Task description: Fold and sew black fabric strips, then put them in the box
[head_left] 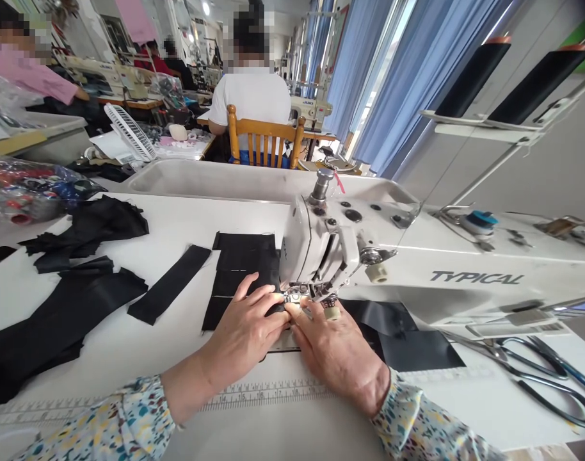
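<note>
Black fabric pieces lie under the head of a white sewing machine. My left hand rests on this fabric just left of the presser foot, fingers stretched and slightly apart. On the other side, close against the foot, my right hand is closed, its fingers pressed together at the fabric edge. The fingertips there are partly hidden by the machine. Two thumbs almost meet in front of the needle area. More black fabric extends to the right behind my right wrist.
Loose black strips and a pile of black fabric lie on the left. Scissors rest at the right. A printed ruler runs along the front. Thread cones stand above; a person sits ahead.
</note>
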